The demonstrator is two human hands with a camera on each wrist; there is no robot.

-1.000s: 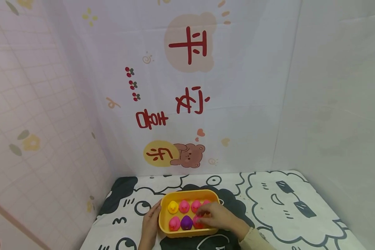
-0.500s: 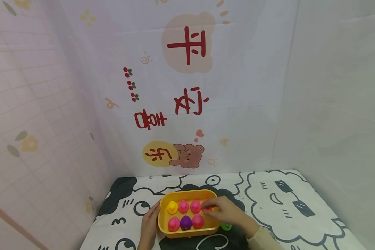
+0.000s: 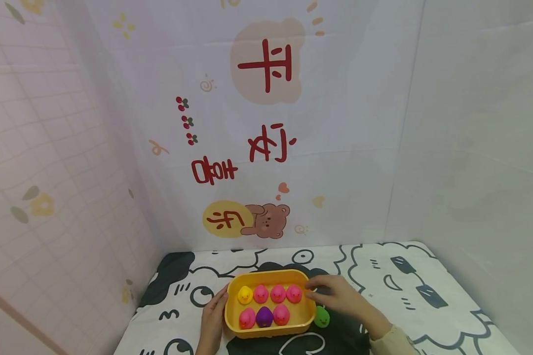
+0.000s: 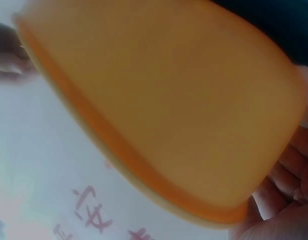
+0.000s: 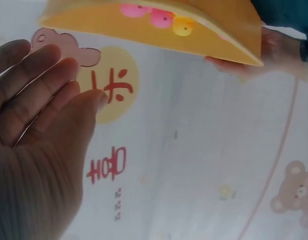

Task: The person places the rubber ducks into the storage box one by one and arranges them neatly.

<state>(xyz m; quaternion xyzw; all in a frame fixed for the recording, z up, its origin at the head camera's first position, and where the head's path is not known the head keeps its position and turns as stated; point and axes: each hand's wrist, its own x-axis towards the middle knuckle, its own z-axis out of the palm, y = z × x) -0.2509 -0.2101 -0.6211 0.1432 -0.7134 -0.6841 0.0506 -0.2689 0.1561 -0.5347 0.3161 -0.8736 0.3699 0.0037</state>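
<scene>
A: What does the head view give that the wrist views lack?

B: The whole layout. A yellow tray (image 3: 270,333) sits on a black-and-white cartoon cloth (image 3: 408,291), and only from above can all 7 ducks in it be counted. The far row holds a yellow duck (image 3: 245,295) at the tray's left end, then 3 pink ducks (image 3: 277,293). The near row holds a pink duck (image 3: 247,318), a purple duck (image 3: 264,316) and another pink one.

A: Anything outside the tray?

B: A green duck (image 3: 322,316) on the cloth, just beside the tray's right wall, near side.

A: And the wrist cameras?

B: The left wrist view shows mostly the tray's orange-yellow outer wall, with fingertips (image 4: 288,165) pressed against it. The right wrist view shows the fingers straight and together, holding nothing, with the tray's rim beyond them.

A: So the hands?

B: The left hand (image 3: 213,315) lies flat against the tray's left wall, fingers extended. The right hand (image 3: 337,296) hovers by the tray's right wall, relaxed and empty, just above the green duck.
</scene>
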